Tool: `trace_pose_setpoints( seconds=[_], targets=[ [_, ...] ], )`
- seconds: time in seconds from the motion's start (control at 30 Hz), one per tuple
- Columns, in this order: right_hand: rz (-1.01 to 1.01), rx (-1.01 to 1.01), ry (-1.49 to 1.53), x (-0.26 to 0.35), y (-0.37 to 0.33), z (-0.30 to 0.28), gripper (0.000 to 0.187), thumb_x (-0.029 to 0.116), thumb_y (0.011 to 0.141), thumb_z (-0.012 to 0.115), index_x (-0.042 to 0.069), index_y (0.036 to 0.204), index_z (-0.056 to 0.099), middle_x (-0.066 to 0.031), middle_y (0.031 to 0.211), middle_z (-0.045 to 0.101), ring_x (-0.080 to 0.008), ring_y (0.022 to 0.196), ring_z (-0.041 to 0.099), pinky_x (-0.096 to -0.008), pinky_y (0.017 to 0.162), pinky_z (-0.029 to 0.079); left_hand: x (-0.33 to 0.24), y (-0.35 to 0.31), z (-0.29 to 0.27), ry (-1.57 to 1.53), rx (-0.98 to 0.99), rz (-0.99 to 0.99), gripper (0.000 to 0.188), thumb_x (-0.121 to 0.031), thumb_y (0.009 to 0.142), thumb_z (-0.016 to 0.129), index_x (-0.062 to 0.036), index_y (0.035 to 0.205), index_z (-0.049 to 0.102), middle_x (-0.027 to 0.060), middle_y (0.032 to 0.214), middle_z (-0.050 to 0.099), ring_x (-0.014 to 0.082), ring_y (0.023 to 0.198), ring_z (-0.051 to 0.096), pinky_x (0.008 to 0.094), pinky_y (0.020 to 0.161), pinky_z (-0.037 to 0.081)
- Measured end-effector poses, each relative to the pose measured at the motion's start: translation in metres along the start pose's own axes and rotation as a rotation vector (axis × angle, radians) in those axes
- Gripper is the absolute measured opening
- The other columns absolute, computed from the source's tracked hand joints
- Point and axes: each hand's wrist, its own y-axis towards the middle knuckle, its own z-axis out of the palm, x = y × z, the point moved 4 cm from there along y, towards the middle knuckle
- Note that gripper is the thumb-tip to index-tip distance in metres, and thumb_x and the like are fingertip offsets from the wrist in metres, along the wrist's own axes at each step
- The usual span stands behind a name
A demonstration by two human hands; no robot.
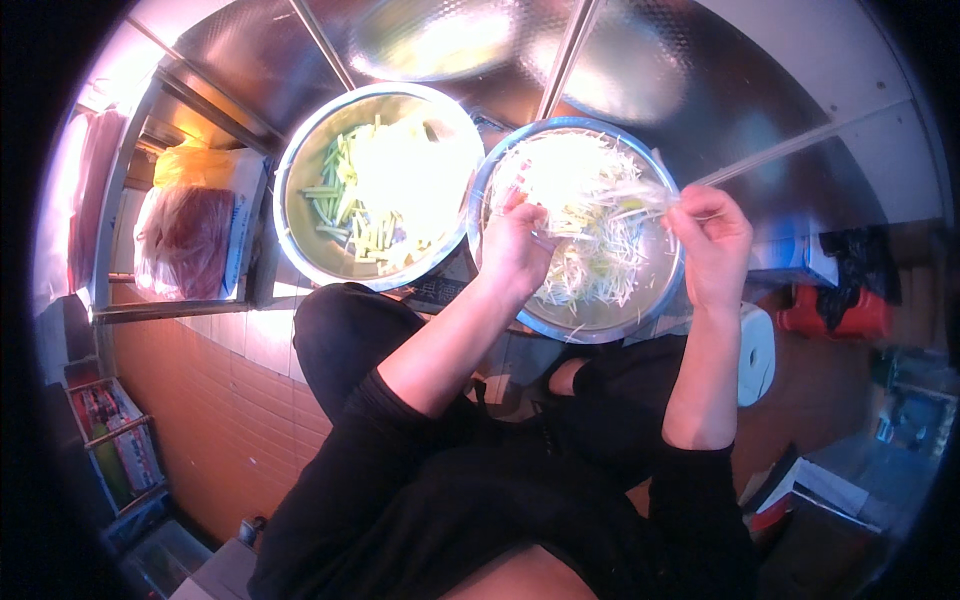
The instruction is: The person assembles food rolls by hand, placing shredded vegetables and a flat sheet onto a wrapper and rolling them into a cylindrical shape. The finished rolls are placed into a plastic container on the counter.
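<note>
Two hands work above the right steel bowl (600, 325) — left hand (515, 250) and right hand (712, 245) each pinch shut on one pale vegetable strand (640, 195) stretched between them. Risk: overpulling could snap it, scattering shreds past the rim. Left of that bowl, touching it, sits a second bowl (300, 170) of green sticks; a steel counter (700, 90) lies beyond.

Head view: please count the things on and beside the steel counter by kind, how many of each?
Round metal bowls of cut vegetables: 2, one with green and yellow sticks, one with pale shreds.
Hands: 2, left hand and right hand, both pinching pale shreds.
White paper roll: 1.
Total: 5.
</note>
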Motion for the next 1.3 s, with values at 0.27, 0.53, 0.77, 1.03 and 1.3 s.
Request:
trace_pose_setpoints(
  seconds=[0.27, 0.53, 0.77, 1.03, 1.3],
  targets=[
    [-0.205, 0.162, -0.515, -0.029, 0.018, 0.041, 0.013, 0.003, 0.075, 0.072, 0.004, 0.084, 0.062, -0.0040, 0.096, 0.064, -0.0159, 0.091, 0.060, -0.0312, 0.085, 0.049, 0.008, -0.009, 0.011, 0.063, 0.149, 0.083, 0.060, 0.012, 0.084, 0.041, -0.0094, 0.140, 0.038, 0.0144, 0.137, 0.047, 0.0303, 0.122, 0.051, 0.0471, 0.102, 0.043],
    [-0.050, 0.268, -0.387, -0.029, 0.019, 0.035, 0.064, 0.024, 0.072, 0.078, 0.003, 0.127, 0.051, -0.0182, 0.131, 0.052, -0.0330, 0.125, 0.047, -0.0410, 0.108, 0.034, 0.003, -0.014, 0.017, 0.128, 0.136, 0.120, 0.062, 0.016, 0.081, 0.043, -0.0049, 0.139, 0.041, 0.0140, 0.132, 0.051, 0.0247, 0.118, 0.054, 0.0381, 0.097, 0.047],
    [-0.167, 0.381, -0.991, -0.055, -0.003, 0.065, 0.085, 0.020, 0.076, 0.074, 0.002, 0.146, 0.029, -0.0234, 0.147, 0.035, -0.0379, 0.137, 0.033, -0.0436, 0.112, 0.030, 0.003, -0.015, 0.016, 0.346, 0.136, 0.102, 0.055, 0.008, 0.085, 0.043, -0.0064, 0.138, 0.042, 0.0125, 0.132, 0.052, 0.0250, 0.118, 0.053, 0.0377, 0.097, 0.046],
    [0.047, 0.406, -0.730, -0.059, 0.009, 0.057, 0.084, 0.011, 0.076, 0.072, 0.000, 0.146, 0.027, -0.0235, 0.143, 0.039, -0.0382, 0.131, 0.041, -0.0411, 0.107, 0.038, 0.005, -0.009, 0.013, 0.087, 0.138, -0.043, 0.040, -0.019, 0.099, 0.038, -0.0091, 0.137, 0.041, 0.0127, 0.135, 0.050, 0.0275, 0.121, 0.050, 0.0465, 0.101, 0.041],
    [-0.275, 0.035, -0.055, -0.051, -0.002, 0.039, 0.063, 0.022, 0.089, 0.059, 0.001, 0.143, 0.035, -0.0171, 0.143, 0.043, -0.0260, 0.134, 0.038, -0.0385, 0.112, 0.028, 0.007, -0.008, 0.009, -0.016, 0.039, 0.044, 0.039, -0.015, 0.099, 0.044, -0.0053, 0.136, 0.039, 0.0118, 0.131, 0.050, 0.0258, 0.119, 0.051, 0.0412, 0.101, 0.042]
  ],
)
